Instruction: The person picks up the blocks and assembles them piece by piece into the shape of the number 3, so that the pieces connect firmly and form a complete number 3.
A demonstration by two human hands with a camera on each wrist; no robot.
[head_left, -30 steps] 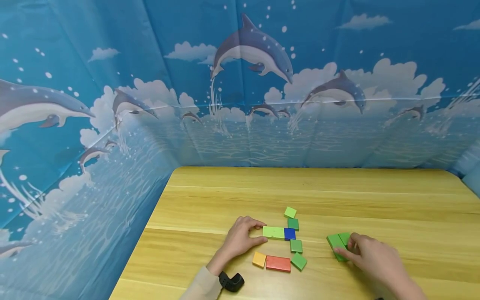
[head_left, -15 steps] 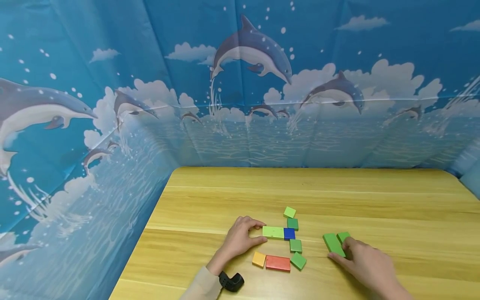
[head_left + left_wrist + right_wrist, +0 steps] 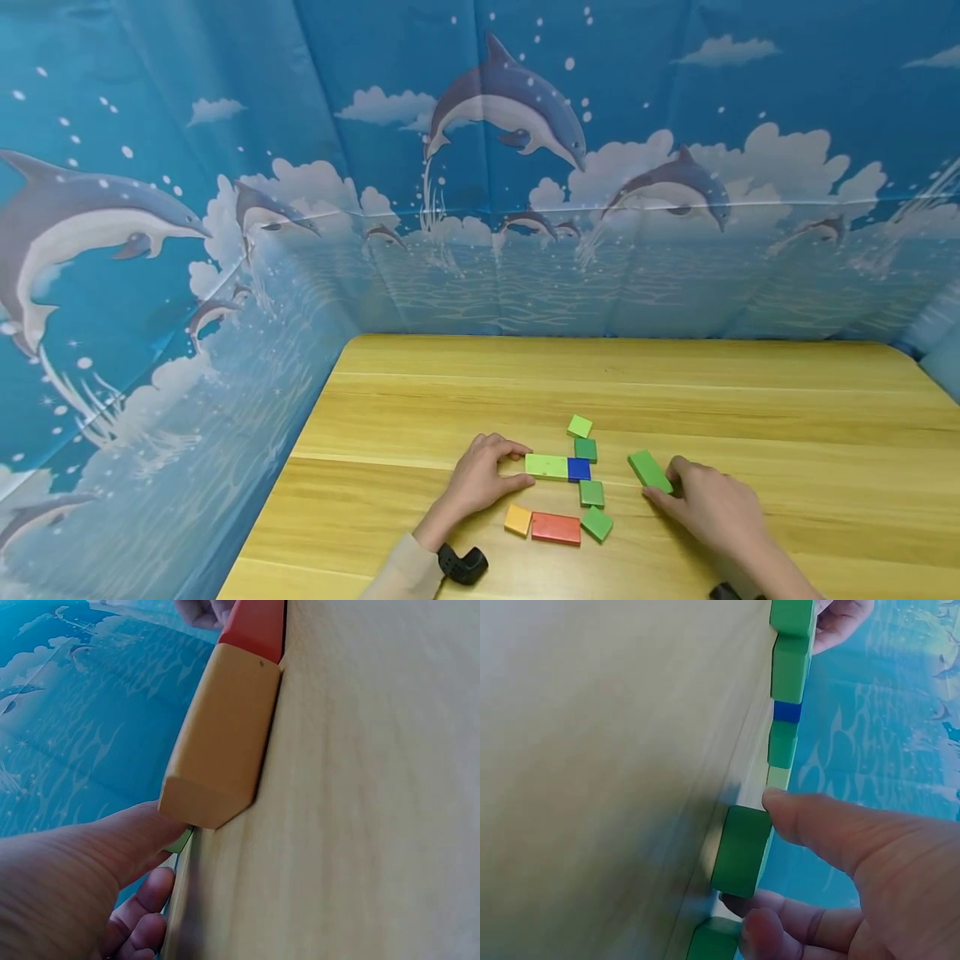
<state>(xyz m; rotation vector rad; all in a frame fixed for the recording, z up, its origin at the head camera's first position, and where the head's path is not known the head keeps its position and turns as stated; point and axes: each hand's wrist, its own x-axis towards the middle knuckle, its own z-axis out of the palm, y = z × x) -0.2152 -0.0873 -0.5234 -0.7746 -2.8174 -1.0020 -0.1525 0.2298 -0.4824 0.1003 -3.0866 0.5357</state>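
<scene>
The desk is pale yellow wood with straight grain lines, and behind it hangs a blue backdrop printed with grey-and-white dolphins, white clouds and bubbles. Around a dark blue block lie a light green bar, dark green squares, a red bar and an orange square. To its right lies a green bar.

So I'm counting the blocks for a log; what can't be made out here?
- Head view: right hand covers the second green block beside the long green block.
- Left wrist view: red block cut off by the top edge.
- Right wrist view: lowest green block cut off by the bottom edge.
</scene>
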